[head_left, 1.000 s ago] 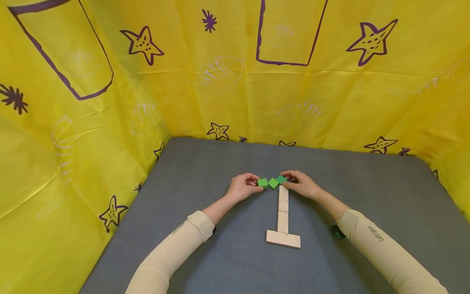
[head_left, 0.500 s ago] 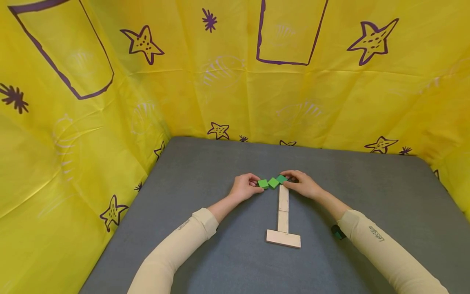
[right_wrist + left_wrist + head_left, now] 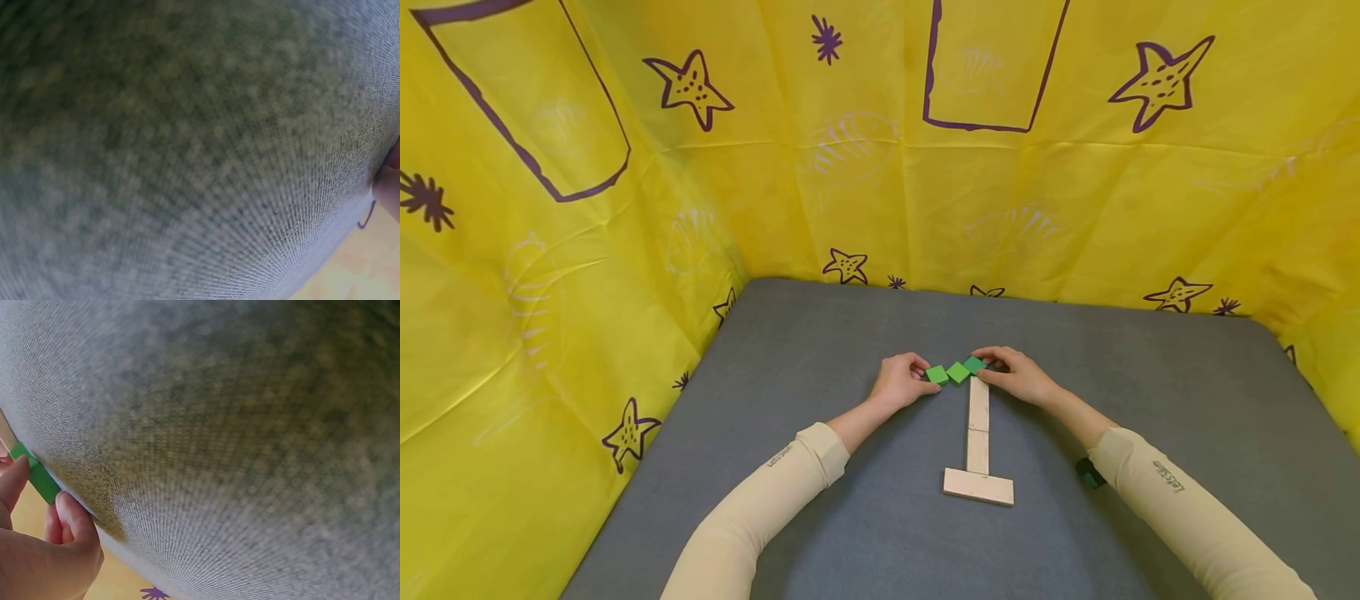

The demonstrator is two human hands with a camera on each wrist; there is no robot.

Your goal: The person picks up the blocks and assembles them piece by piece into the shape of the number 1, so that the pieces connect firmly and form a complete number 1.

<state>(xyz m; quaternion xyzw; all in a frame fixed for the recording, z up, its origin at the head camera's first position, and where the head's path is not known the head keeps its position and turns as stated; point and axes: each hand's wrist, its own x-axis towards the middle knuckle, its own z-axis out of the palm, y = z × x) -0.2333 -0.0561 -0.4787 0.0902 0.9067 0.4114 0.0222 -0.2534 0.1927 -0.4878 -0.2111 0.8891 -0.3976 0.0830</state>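
Three green blocks form a row on the dark table in the head view. My left hand (image 3: 898, 383) pinches the leftmost light green block (image 3: 937, 375) between thumb and fingers. Beside it, corner to corner, lies another light green block (image 3: 957, 372). My right hand (image 3: 1017, 375) holds the darker green block (image 3: 974, 365) at the right end, just above a column of two pale wooden planks (image 3: 978, 405). Green block (image 3: 36, 474) and pinching fingertips (image 3: 74, 515) show at the left edge of the left wrist view. Only fingertips (image 3: 389, 187) show in the right wrist view.
A third pale wooden plank (image 3: 978, 487) lies crosswise at the near end of the column. Dark grey fabric-like covering spreads over the table (image 3: 820, 333). Yellow curtains (image 3: 865, 192) with purple starfish drawings hang behind and at both sides.
My left hand has shifted slightly right, and the leftmost block has turned a little, now tilted like its neighbour. My right hand and the planks stay in place.
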